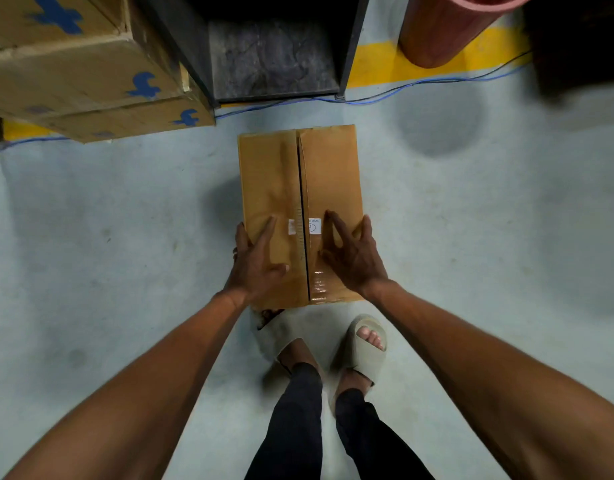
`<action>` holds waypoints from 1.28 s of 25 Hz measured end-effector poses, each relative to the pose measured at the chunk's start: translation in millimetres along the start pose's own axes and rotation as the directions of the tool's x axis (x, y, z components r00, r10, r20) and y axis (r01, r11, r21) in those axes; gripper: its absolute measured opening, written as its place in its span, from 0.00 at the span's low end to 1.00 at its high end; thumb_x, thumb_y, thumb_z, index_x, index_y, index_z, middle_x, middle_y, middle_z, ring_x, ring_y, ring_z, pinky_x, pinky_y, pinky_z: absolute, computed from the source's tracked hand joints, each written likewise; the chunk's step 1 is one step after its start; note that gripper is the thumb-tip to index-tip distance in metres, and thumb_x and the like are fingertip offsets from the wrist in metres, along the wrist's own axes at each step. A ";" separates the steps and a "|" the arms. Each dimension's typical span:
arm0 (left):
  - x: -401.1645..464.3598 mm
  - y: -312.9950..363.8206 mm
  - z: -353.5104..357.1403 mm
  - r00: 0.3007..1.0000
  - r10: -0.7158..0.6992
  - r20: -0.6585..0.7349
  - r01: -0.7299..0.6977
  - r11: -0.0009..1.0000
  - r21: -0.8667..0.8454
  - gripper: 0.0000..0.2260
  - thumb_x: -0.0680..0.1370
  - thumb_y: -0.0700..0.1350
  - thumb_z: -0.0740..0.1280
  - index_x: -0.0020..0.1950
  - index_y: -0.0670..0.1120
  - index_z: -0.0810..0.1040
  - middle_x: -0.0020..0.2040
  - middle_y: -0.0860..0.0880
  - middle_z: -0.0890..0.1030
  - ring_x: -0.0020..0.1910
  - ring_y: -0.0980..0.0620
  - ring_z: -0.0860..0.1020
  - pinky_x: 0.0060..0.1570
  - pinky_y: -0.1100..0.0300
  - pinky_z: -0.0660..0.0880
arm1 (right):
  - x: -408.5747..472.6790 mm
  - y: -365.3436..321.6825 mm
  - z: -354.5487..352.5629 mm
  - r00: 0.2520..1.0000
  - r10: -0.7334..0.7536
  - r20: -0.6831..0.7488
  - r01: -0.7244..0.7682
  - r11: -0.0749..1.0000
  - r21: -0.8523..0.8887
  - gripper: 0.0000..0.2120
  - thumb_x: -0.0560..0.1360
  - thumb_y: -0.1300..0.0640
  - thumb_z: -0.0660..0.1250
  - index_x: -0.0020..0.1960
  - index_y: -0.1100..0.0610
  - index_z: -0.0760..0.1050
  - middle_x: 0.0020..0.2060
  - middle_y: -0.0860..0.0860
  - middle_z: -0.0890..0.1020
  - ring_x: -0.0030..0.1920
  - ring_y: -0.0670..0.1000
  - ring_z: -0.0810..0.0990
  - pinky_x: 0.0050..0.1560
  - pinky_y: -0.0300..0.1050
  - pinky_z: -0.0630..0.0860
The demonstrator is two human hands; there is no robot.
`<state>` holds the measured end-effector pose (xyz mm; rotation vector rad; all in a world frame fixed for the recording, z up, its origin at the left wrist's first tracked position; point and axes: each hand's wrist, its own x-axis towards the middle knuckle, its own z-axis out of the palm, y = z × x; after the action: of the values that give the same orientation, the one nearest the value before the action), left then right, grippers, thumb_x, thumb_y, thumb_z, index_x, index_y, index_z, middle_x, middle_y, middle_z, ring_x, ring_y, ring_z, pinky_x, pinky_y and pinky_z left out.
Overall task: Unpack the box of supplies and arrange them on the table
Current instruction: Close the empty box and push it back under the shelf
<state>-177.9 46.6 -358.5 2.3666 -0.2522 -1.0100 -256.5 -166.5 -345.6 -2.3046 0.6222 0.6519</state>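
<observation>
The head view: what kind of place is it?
Probably a warehouse or storeroom. Stacked cartons with blue logos stand on a painted concrete floor that has a yellow line, and loose cables run along it.

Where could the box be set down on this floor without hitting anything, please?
Bare floor lies left and right of the box, which both hands touch. Behind it is crowded: stacked cartons, a dark shelf, cables, a red roll.

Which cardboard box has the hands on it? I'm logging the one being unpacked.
The plain brown box on the floor mid-frame; both hands rest on it. The stacked boxes upper left carry blue logos.
</observation>
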 end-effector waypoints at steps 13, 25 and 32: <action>5.6 4.9 -4.7 0.998 0.040 -0.046 -0.047 0.983 -0.177 0.49 0.65 0.50 0.74 0.79 0.65 0.49 0.75 0.51 0.50 0.74 0.42 0.60 0.71 0.39 0.68 | 23.2 -0.7 -9.5 0.997 -0.079 0.016 0.080 0.993 -0.084 0.59 0.64 0.41 0.80 0.80 0.39 0.43 0.72 0.62 0.54 0.64 0.70 0.68 0.59 0.62 0.78; 61.5 53.8 -119.8 0.974 0.118 -0.193 -0.107 0.992 0.064 0.52 0.70 0.47 0.78 0.78 0.67 0.43 0.78 0.50 0.45 0.77 0.38 0.58 0.73 0.40 0.66 | 75.2 -92.2 -101.7 0.983 -0.153 -0.099 0.159 0.986 0.050 0.59 0.64 0.46 0.82 0.80 0.39 0.44 0.74 0.59 0.50 0.70 0.70 0.61 0.70 0.63 0.68; 152.2 60.4 -157.1 0.975 0.162 -0.153 -0.147 0.983 0.106 0.52 0.71 0.50 0.77 0.78 0.66 0.41 0.80 0.52 0.42 0.79 0.38 0.54 0.74 0.37 0.63 | 158.4 -103.9 -113.8 0.968 -0.186 -0.167 0.196 0.980 0.040 0.60 0.61 0.47 0.82 0.80 0.38 0.46 0.72 0.60 0.53 0.69 0.69 0.63 0.71 0.62 0.69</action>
<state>43.1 4.7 -328.7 2.4538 -0.4239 -0.7448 -43.1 -216.1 -316.8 -2.3441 0.4771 0.3535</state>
